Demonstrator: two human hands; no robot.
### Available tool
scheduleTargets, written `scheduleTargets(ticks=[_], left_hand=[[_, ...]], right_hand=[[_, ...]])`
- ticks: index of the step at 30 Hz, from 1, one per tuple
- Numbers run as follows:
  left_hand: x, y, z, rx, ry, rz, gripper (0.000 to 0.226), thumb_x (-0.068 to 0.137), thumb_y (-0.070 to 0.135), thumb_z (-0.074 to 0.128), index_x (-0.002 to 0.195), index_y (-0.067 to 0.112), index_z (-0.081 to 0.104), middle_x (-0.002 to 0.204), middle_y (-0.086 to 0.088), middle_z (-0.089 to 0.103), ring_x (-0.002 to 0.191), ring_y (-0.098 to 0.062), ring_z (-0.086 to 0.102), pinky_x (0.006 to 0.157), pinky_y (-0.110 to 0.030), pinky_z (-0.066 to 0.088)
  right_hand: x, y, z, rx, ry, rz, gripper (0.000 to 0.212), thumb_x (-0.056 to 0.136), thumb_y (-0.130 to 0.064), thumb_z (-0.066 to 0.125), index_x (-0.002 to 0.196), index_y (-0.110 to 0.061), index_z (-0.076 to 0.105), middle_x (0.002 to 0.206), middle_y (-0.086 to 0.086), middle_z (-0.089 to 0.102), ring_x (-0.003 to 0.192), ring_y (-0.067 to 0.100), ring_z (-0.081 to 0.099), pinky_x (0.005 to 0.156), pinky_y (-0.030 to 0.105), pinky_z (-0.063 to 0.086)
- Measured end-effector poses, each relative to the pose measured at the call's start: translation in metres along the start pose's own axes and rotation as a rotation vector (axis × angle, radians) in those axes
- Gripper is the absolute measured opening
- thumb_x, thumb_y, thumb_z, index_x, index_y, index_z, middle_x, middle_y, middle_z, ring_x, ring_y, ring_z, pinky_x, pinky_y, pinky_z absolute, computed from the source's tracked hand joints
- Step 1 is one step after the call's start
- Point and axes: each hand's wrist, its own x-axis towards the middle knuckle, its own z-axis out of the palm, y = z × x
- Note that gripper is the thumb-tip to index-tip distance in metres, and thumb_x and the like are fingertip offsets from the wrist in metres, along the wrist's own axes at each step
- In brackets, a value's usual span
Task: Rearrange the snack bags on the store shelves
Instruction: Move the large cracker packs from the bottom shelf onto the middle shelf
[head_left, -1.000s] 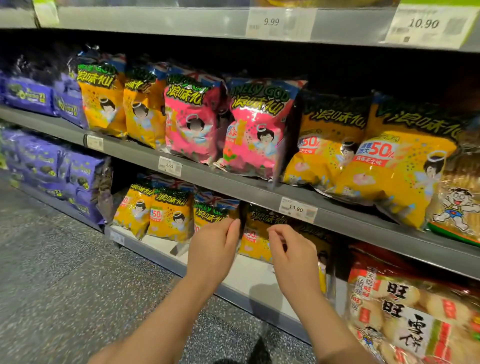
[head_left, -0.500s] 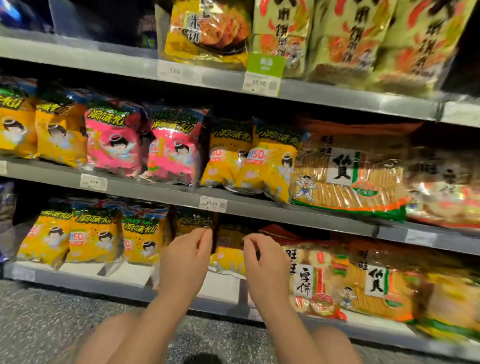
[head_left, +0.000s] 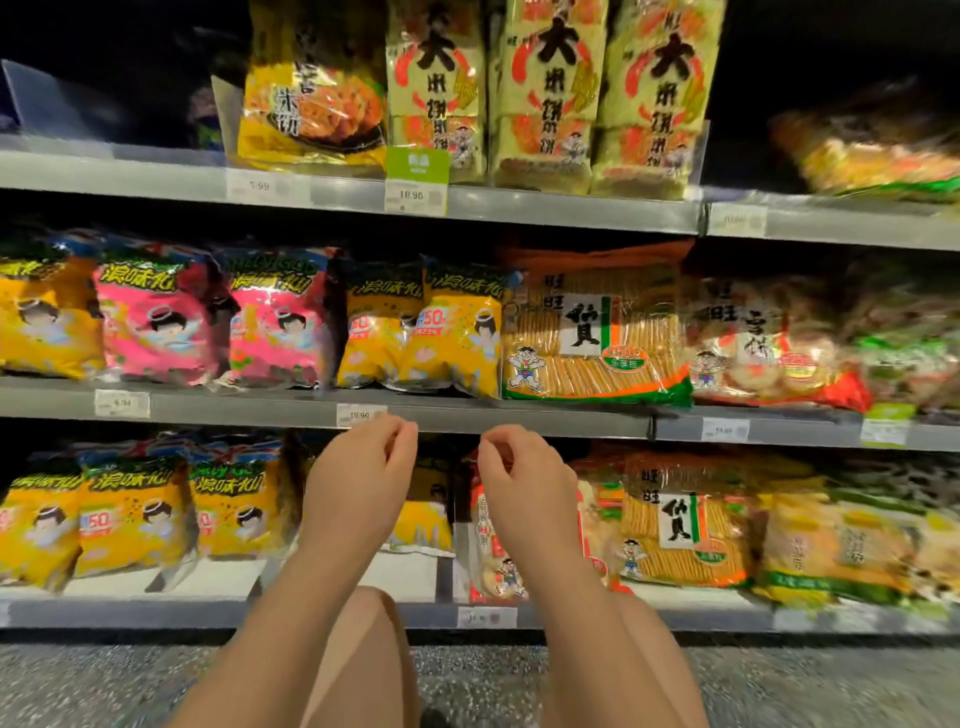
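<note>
**Empty hands before the lower shelf**

Left hand (head_left: 361, 480) and right hand (head_left: 522, 486) raised side by side, fingers loosely curled, pinching nothing. Behind them, on the bottom shelf (head_left: 156, 613), a partly hidden yellow snack bag (head_left: 423, 519); 2 pink bags (head_left: 156, 322) on the shelf above.

Three grey metal shelves (head_left: 519, 415) run across a dim store aisle, with price tags (head_left: 359, 415) on their front edges. Below lies a speckled grey floor (head_left: 78, 686). The recesses behind are dark.

Head-worn view, low and close, squarely facing the snack shelves (head_left: 322, 410).
</note>
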Motion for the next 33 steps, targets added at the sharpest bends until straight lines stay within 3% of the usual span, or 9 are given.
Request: scheduleTargets(ticks=[3, 7, 13, 17, 22, 27, 33], left_hand=[[0.002, 0.012, 0.013, -0.008, -0.028, -0.021, 0.033, 0.096, 0.029, 0.042, 0.063, 0.025, 0.045, 0.059, 0.003, 0.049, 0.060, -0.016, 0.048, 0.053, -0.033, 0.033], [0.013, 0.028, 0.043, 0.043, -0.100, -0.032, 0.025, 0.096, 0.032, 0.041, 0.090, 0.020, 0.062, 0.077, 0.003, 0.061, 0.075, -0.018, 0.054, 0.064, -0.034, 0.041], [0.034, 0.047, 0.111, 0.012, -0.168, -0.030, 0.027, 0.096, 0.033, 0.042, 0.109, 0.019, 0.062, 0.083, 0.003, 0.060, 0.077, -0.015, 0.052, 0.064, -0.029, 0.036], [0.038, 0.048, 0.165, 0.009, -0.237, -0.049, 0.027, 0.096, 0.033, 0.042, 0.111, 0.018, 0.060, 0.082, 0.000, 0.062, 0.080, -0.023, 0.056, 0.062, -0.030, 0.036], [0.043, 0.032, 0.237, 0.043, -0.387, -0.016, 0.028, 0.097, 0.034, 0.040, 0.104, 0.017, 0.061, 0.070, 0.003, 0.057, 0.069, -0.020, 0.051, 0.055, -0.031, 0.034], [0.056, -0.001, 0.322, 0.127, -0.610, -0.045, 0.034, 0.094, 0.040, 0.041, 0.109, 0.017, 0.060, 0.106, -0.008, 0.063, 0.096, -0.028, 0.057, 0.076, -0.036, 0.046], [0.073, -0.025, 0.388, 0.331, -0.755, -0.028, 0.057, 0.089, 0.055, 0.044, 0.131, 0.018, 0.045, 0.128, -0.011, 0.051, 0.119, -0.031, 0.043, 0.096, -0.041, 0.038]], right_hand=[[0.009, 0.013, -0.003, 0.054, 0.030, 0.027, 0.018, 0.093, -0.029, 0.045, 0.095, -0.025, 0.063, 0.087, -0.011, 0.059, 0.091, 0.014, 0.055, 0.088, 0.043, 0.044], [0.026, 0.040, -0.007, 0.125, 0.072, 0.088, 0.017, 0.093, -0.028, 0.045, 0.093, -0.025, 0.062, 0.085, -0.012, 0.057, 0.089, 0.013, 0.055, 0.087, 0.044, 0.045], [0.054, 0.103, -0.017, 0.079, 0.094, 0.200, 0.021, 0.093, -0.029, 0.044, 0.097, -0.023, 0.064, 0.094, -0.007, 0.065, 0.091, 0.016, 0.056, 0.086, 0.042, 0.045], [0.067, 0.156, -0.013, -0.019, 0.068, 0.331, 0.025, 0.093, -0.031, 0.043, 0.103, -0.023, 0.064, 0.101, -0.003, 0.067, 0.094, 0.019, 0.058, 0.086, 0.040, 0.045], [0.091, 0.208, -0.015, -0.135, -0.002, 0.419, 0.026, 0.094, -0.031, 0.042, 0.103, -0.020, 0.064, 0.101, -0.001, 0.067, 0.092, 0.021, 0.059, 0.088, 0.038, 0.042], [0.125, 0.260, -0.001, -0.222, -0.113, 0.541, 0.029, 0.094, -0.039, 0.042, 0.108, -0.024, 0.062, 0.104, -0.001, 0.068, 0.097, 0.022, 0.061, 0.092, 0.041, 0.042], [0.151, 0.303, 0.024, -0.245, -0.186, 0.648, 0.036, 0.092, -0.048, 0.043, 0.110, -0.022, 0.060, 0.114, -0.002, 0.064, 0.101, 0.021, 0.060, 0.095, 0.046, 0.043]])
